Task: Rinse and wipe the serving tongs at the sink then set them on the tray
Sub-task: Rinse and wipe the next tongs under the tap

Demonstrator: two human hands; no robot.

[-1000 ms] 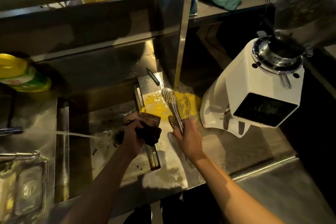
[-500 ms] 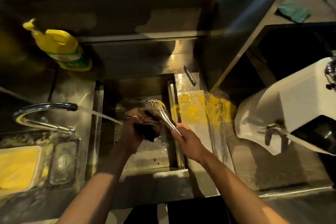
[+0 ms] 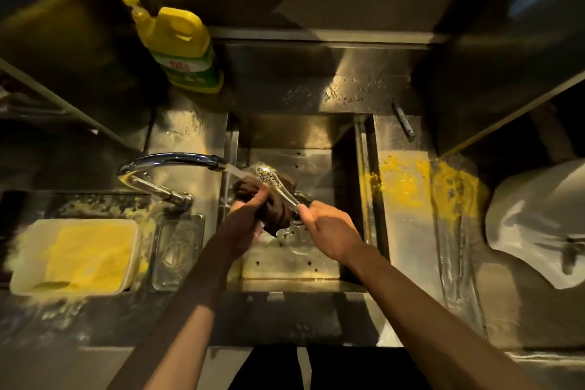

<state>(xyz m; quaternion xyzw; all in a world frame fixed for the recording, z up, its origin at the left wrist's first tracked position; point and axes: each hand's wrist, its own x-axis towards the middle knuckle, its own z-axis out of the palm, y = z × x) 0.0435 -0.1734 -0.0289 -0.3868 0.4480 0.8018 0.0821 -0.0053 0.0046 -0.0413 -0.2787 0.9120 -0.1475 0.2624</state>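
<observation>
The metal serving tongs (image 3: pixel 274 183) have a perforated head and lie over the steel sink (image 3: pixel 346 149), pointing up-left. My right hand (image 3: pixel 329 231) grips their handle end. My left hand (image 3: pixel 245 222) holds a dark brown cloth (image 3: pixel 275 209) bunched under and against the tongs. The chrome faucet (image 3: pixel 167 163) reaches in from the left, and its stream of water lands on the cloth and the tongs' head. A cream tray (image 3: pixel 19 263) lined with a yellow cloth sits on the counter at the left.
A yellow dish soap bottle (image 3: pixel 177 41) stands behind the faucet. A clear glass dish (image 3: pixel 177 250) sits between tray and sink. Yellow residue (image 3: pixel 421 184) stains the right drainboard, a dark pen-like object (image 3: pixel 403 119) lies behind it, and a white machine (image 3: pixel 538 225) stands far right.
My right hand carried the tongs from the yellow-stained drainboard leftward over the sink and under the water stream. My left hand with the cloth came up against them. The view swung left.
</observation>
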